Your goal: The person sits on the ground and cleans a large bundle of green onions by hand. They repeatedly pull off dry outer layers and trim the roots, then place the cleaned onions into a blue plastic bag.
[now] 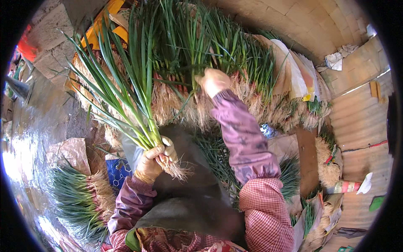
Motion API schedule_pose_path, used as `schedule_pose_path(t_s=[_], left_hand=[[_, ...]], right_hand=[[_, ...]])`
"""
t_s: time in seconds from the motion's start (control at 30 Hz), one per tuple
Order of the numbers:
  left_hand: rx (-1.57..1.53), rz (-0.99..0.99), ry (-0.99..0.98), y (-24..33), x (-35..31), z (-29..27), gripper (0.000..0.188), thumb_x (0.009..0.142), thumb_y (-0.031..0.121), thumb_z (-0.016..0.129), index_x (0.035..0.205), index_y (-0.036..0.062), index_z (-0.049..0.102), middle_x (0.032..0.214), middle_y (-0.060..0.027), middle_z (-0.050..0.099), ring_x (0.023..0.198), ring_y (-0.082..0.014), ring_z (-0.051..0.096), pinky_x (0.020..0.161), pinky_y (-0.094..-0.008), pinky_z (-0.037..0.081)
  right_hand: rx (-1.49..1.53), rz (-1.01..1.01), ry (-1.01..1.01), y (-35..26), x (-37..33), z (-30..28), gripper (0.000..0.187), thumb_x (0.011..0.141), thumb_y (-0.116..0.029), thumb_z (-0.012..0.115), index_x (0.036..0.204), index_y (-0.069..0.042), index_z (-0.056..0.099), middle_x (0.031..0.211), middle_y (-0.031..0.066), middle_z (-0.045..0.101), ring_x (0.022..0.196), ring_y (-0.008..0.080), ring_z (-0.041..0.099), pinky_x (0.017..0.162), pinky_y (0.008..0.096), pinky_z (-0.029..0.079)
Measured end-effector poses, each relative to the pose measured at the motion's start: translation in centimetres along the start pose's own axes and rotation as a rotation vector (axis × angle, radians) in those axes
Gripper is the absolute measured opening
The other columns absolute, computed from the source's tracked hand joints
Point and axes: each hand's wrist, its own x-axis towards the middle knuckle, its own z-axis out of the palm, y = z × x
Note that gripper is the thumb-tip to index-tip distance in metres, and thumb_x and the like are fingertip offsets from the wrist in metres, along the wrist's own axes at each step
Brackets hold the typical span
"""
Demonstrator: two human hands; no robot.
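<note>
green onions in the left hand, the right hand at the row

the grey floor [46,117], shiny on its left, carries most of the things. along its far edge runs a long row of green onions [226,46], leaves pointing away and pale roots toward the person; a yellow-orange sheet [100,23] lies at the row's far left corner, and pale sacking [289,75] covers part of its right end. a corrugated tan wall [361,122] rises by the floor's right edge.

over the person's lap spreads a dark apron [189,189]. toward the floor's near left corner lies a smaller pile of green onions [71,201], leaves to the left and roots to the right, with a blue patterned packet [118,170] just beyond its roots.

above the apron's far left edge is the held bunch [149,130], tilted, its long leaves fanning up and left, its roots hanging to the right.

the hands are apart. the left hand [153,161], seemingly gloved in tan, is clamped round the base of the bunch. the right hand [213,80], blurred, is among the stalks of the row, fingers curled; whether they grip any, i cannot tell.

smallest is a white scrap [365,183] near the wall.
</note>
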Motion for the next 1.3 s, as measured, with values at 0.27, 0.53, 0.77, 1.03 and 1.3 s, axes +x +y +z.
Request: schedule_pose_path(t_s=[0.27, 0.53, 0.77, 1.03, 1.3], left_hand=[[0.025, 0.015, 0.014, 0.0, -0.1, -1.1, 0.026, 0.078, 0.022, 0.065, 0.097, 0.0070, 0.056, 0.073, -0.0049, 0.048, 0.066, -0.0203, 0.049, 0.062, -0.0361, 0.044], [-0.026, 0.010, 0.062, 0.0, -0.5, -0.6, 0.027, 0.078, 0.021, 0.065, 0.097, 0.0045, 0.056, 0.075, -0.0061, 0.052, 0.068, -0.0205, 0.052, 0.064, -0.0337, 0.045], [-0.066, -0.008, -0.280, 1.6, -0.7, 0.3, 0.021, 0.081, 0.021, 0.059, 0.095, 0.0072, 0.050, 0.062, -0.0019, 0.045, 0.057, -0.0173, 0.047, 0.055, -0.0327, 0.040], [-0.027, 0.013, -0.113, 0.2, 0.1, -0.9, 0.024, 0.082, 0.021, 0.060, 0.101, 0.0064, 0.055, 0.072, -0.0055, 0.051, 0.063, -0.0209, 0.051, 0.061, -0.0350, 0.044], [0.333, 0.097, 0.235, 0.3, 0.3, 0.3, 0.032, 0.078, 0.018, 0.063, 0.101, -0.0033, 0.057, 0.124, -0.0224, 0.048, 0.114, -0.0345, 0.049, 0.094, -0.0449, 0.041]], right_hand=[[1.352, -0.489, 0.254, 4.9, 0.0, -5.1, 0.022, 0.087, -0.023, 0.058, 0.095, -0.003, 0.062, 0.078, 0.0065, 0.063, 0.052, 0.0082, 0.052, 0.043, 0.0176, 0.039], [1.156, -0.634, 0.291, 10.4, -5.9, -2.1, 0.030, 0.091, -0.031, 0.048, 0.098, -0.004, 0.059, 0.072, 0.0026, 0.061, 0.048, 0.0051, 0.050, 0.038, 0.0166, 0.036], [-0.111, -0.575, -0.250, 21.2, -14.5, 16.5, 0.034, 0.088, -0.038, 0.049, 0.092, -0.006, 0.060, 0.087, 0.0110, 0.063, 0.075, 0.0283, 0.062, 0.073, 0.0452, 0.049], [0.399, -0.261, 0.075, -1.3, -3.5, 0.3, 0.029, 0.091, -0.034, 0.048, 0.093, -0.007, 0.059, 0.065, 0.0019, 0.062, 0.051, 0.0086, 0.054, 0.046, 0.0228, 0.041], [1.362, -0.129, -0.232, -1.9, -5.6, 2.8, 0.019, 0.085, -0.017, 0.059, 0.098, -0.002, 0.060, 0.067, 0.0059, 0.058, 0.046, 0.0091, 0.045, 0.041, 0.0186, 0.039]])
